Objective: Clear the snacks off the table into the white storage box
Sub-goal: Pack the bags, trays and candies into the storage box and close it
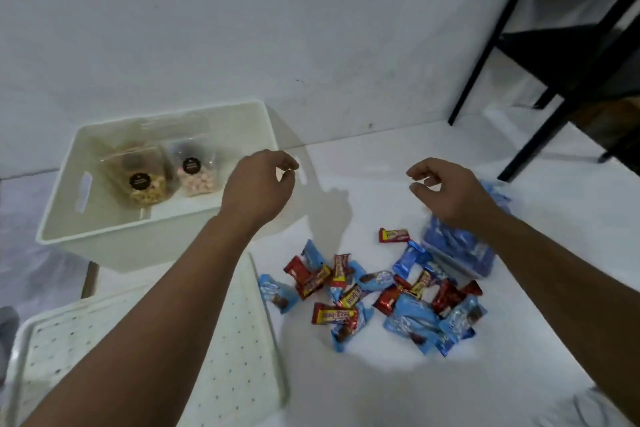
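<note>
Over on the tabletop [381, 392] both hands, left [258, 185] and right [446, 192], hover loose with nothing in their grip, the snacks [377, 291] lie piled beside the white storage box [62, 218], so grabbing too many could spill slippery wrappers.

Bare table [381, 180] lies open between white box [69, 218] and snack pile [381, 291].

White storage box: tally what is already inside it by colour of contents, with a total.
Clear pouch of yellowish snacks: 1
Clear pouch of pink snacks: 1
Total in the white storage box: 2
</note>
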